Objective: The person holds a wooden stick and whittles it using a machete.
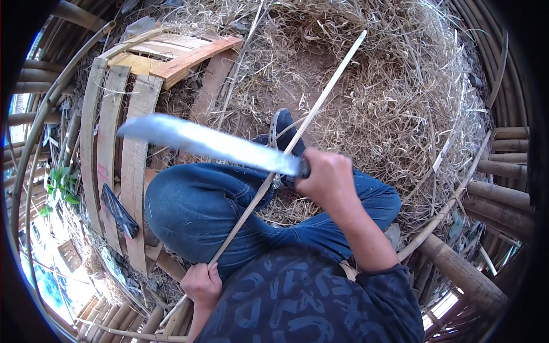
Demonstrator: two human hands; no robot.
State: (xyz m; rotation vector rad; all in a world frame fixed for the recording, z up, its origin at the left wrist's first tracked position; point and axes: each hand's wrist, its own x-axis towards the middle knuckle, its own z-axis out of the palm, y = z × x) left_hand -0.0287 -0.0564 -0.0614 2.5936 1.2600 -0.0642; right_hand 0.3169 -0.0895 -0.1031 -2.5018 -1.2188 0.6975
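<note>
shirt [297,303], hands [329,178] around machete [217,141] and strip [333,83]

Machete blade [206,140]: motion-blurred, smeared edges, whitish glare
Straw [394,108]: bright daylight, strands mostly readable
Jeans [189,206]: soft shading, decent detail
Shirt [297,294]: dark, low contrast
Lower-left opening [66,286]: blown out, outdoor light pouring in
Right-side bamboo poles [509,146]: dimmer, shadowed gaps, some bright slits low down
Frame rim: strong fisheye bend, black vignette, corners lost
</note>
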